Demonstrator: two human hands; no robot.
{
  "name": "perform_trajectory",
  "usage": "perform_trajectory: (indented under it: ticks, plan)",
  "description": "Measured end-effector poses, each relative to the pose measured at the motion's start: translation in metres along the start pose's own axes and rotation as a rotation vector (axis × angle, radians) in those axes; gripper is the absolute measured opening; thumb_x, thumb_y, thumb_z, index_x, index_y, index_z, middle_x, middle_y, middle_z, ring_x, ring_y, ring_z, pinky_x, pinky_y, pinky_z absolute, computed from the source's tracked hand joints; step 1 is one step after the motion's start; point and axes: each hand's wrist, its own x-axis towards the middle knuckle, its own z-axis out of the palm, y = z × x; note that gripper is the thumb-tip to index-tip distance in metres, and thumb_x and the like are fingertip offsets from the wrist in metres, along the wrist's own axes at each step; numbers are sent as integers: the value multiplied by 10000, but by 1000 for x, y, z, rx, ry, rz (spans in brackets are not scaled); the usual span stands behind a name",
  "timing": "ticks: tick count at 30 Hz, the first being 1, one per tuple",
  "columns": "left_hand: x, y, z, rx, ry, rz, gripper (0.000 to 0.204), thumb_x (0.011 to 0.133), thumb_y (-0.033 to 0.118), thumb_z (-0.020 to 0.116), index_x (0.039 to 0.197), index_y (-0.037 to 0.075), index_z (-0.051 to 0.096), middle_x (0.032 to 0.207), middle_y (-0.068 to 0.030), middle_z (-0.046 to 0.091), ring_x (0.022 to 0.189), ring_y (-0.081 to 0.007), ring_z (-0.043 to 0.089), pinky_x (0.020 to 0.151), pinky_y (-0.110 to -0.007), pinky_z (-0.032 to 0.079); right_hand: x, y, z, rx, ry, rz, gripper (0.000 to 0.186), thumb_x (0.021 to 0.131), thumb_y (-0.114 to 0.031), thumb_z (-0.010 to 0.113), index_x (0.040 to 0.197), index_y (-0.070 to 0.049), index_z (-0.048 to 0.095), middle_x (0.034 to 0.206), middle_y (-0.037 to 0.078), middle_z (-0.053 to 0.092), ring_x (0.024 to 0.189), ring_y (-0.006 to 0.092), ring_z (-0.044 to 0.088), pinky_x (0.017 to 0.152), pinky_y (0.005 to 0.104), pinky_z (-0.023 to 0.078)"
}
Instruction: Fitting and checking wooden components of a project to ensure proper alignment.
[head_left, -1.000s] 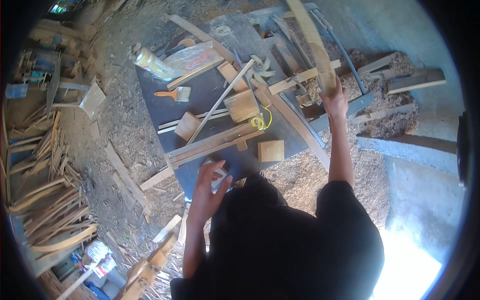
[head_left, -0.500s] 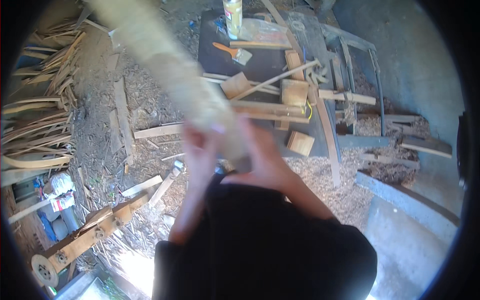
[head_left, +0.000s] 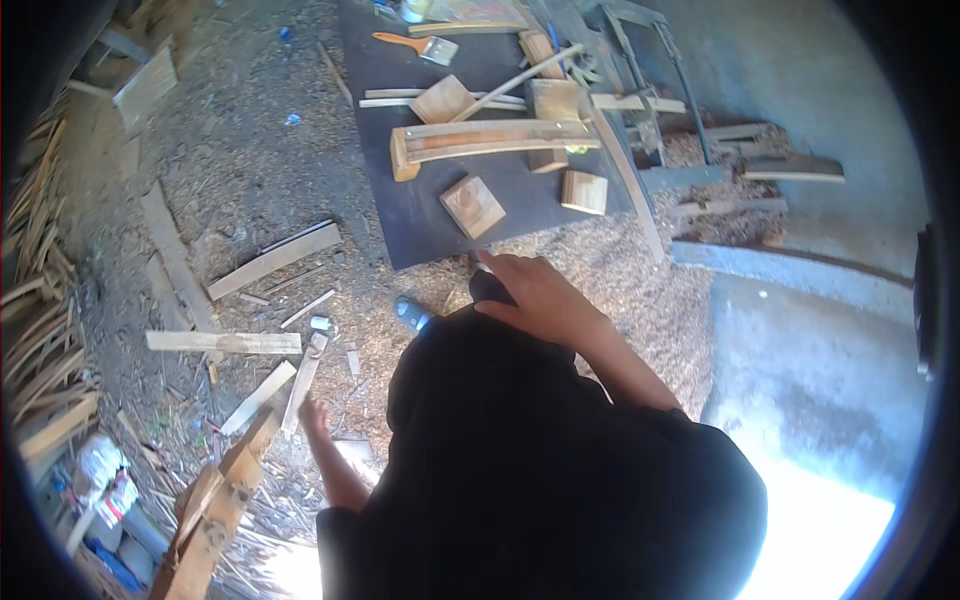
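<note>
- My right hand (head_left: 535, 292) is lying flat on my knee, fingers loose, gripping nothing, near a wood block (head_left: 472, 206).
- My left hand (head_left: 318, 420) is hanging low over wood scraps (head_left: 262, 392); I cannot tell its grip.

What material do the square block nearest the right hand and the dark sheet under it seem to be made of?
The square block looks like bare, unfinished wood: pale tan, with a faint ring of grain on its top face. The dark sheet appears to be a matte black board or rubber-like mat; it is flat, without shine, and its exact material is unclear. The right hand rests just below its edge.
</note>
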Motion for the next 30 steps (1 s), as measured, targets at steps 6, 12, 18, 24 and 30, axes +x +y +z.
perform_trajectory:
  ticks: [6,12,18,24,30]
  plan:
    - [-9,13,96,298,-437,189,461,971,427,715,1306,122,627,1143,-36,693,972,-160,682,810,-332,544,-40,6,24,-6,-115,284,678,982,-437,631,1500,-30,471,1311,259,630,1217,416,610,1082,499,441]
    - [-137,168,250,449,-579,974,392,1011,295,685,1304,37,649,1152,-103,695,1046,-186,668,933,-337,533,-67,10,26,77,-99,428,682,980,-466,629,1511,-62,488,1292,255,643,1193,410,635,1071,468,476]
    - [-253,257,293,236,-730,1055,289,1047,124,617,1319,27,631,1156,-101,703,1029,-169,672,922,-318,533,-71,49,3,200,102,406,601,962,-418,696,1417,-38,597,1244,235,693,1131,337,693,999,432,536]
    - [-289,262,321,274,-616,1092,279,1035,72,604,1309,28,632,1120,-93,724,965,-152,691,871,-302,548,7,146,-57,296,383,207,333,964,-177,714,1254,-15,686,1023,164,757,937,264,750,836,387,579]
    - [-330,240,361,362,-316,992,351,1020,173,664,1341,43,608,1175,-107,703,953,-172,697,841,-329,553,179,232,-106,-80,594,-58,375,869,-76,710,1243,-100,697,1086,142,711,1059,338,672,987,458,507]
